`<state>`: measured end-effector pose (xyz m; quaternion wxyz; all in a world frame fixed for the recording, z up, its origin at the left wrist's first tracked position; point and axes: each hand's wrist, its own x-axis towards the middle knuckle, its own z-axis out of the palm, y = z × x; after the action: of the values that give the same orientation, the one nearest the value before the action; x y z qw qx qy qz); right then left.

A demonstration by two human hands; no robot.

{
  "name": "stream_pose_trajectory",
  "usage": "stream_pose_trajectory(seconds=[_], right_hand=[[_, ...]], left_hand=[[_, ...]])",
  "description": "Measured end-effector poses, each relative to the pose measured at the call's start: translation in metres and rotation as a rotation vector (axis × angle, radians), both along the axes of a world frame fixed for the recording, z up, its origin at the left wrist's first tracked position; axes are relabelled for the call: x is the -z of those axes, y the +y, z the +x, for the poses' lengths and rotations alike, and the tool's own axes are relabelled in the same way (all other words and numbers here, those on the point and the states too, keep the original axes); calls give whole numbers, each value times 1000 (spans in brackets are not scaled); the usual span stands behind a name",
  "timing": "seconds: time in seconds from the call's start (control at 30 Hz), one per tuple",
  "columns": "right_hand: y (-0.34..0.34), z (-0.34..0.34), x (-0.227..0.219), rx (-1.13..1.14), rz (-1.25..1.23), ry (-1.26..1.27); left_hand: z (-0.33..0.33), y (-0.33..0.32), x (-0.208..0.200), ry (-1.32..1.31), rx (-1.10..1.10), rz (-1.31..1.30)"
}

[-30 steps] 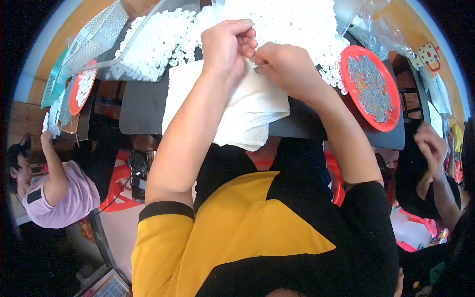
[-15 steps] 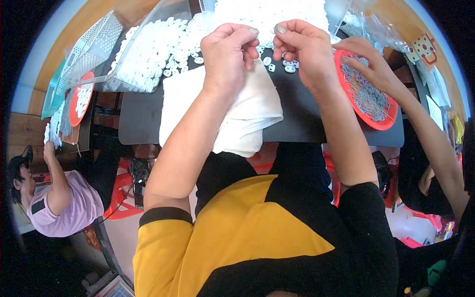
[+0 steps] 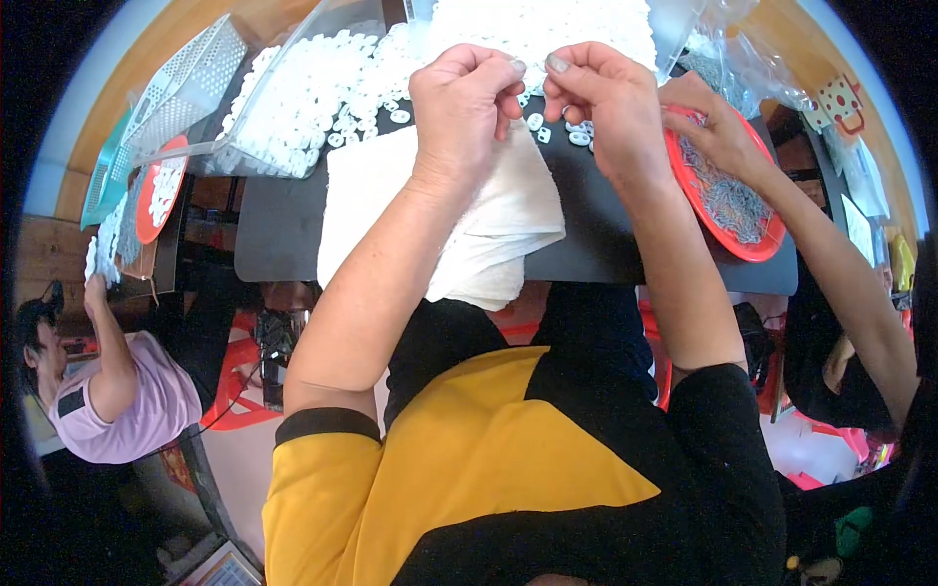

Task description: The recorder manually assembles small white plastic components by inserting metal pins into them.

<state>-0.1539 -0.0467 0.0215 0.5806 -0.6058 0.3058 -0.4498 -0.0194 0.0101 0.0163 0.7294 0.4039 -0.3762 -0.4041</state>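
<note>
My left hand and my right hand are raised over the far part of the dark table, fingertips close together. Both are closed in a pinch, thumb against fingers; whatever lies between them is too small to make out. Under my left wrist spreads a folded white cloth. Beyond my hands rises a bright heap of small white plastic pieces. A few loose oval white pieces with two holes lie on the table near my right hand.
At right, another person's hand reaches into a red oval tray of small grey pieces. A clear bin and more white pieces are at left. Farther left, a person in a pink shirt works near another red tray.
My left hand has shifted right, narrowing the gap between my fingertips. The other person's hand has gone from the tray's far rim down over the grey pieces.
</note>
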Motion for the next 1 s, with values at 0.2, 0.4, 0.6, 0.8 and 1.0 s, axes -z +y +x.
stream_pose_trajectory(seconds=[0.2, 0.4, 0.6, 0.8, 1.0], right_hand=[[1, 3, 3, 11, -31, -4], [1, 2, 4, 13, -31, -19], [3, 4, 4, 2, -6, -47], [3, 4, 3, 17, 7, -81], [5, 5, 2, -2, -34, -48]], left_hand=[[-1, 4, -1, -71, -62, 22], [-4, 4, -3, -86, -70, 41], [-3, 2, 0, -175, -121, -19], [-4, 3, -3, -79, -92, 10], [-3, 2, 1, -149, -109, -27]])
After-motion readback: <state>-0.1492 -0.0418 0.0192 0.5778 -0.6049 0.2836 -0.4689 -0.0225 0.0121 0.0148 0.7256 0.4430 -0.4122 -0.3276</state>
